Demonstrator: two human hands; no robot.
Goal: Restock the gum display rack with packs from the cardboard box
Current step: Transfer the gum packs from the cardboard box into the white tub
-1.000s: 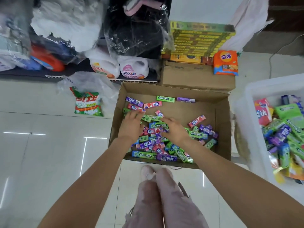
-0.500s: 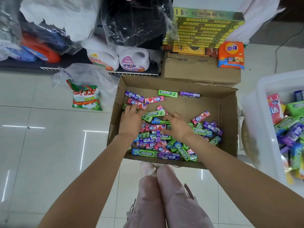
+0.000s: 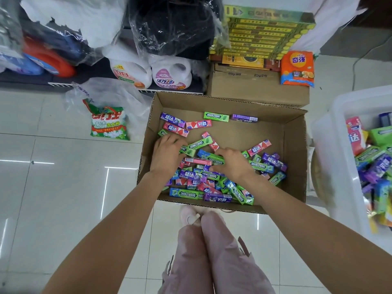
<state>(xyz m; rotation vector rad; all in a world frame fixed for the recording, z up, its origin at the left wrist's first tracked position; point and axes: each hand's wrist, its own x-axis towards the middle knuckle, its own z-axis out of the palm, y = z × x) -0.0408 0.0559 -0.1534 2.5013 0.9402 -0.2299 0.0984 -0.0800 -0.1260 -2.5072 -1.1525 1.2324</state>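
An open cardboard box sits on the floor in front of me with several loose gum packs in green, purple, pink and blue, heaped toward its near side. My left hand lies palm down on packs near the box's left wall, its fingertips over a green pack. My right hand rests on the middle of the heap, its fingers and thumb curled round a green Doublemint pack. A white plastic bin at the right edge holds more gum packs.
Behind the box stand a closed carton topped with stacked yellow-green boxes and an orange packet, detergent jugs and plastic-wrapped goods. A detergent powder bag lies to the left on the glossy tiled floor. My legs are below.
Both hands stay on the heap. My right hand's fingers have closed toward a green pack, and my left hand has slid slightly toward the box's left wall.
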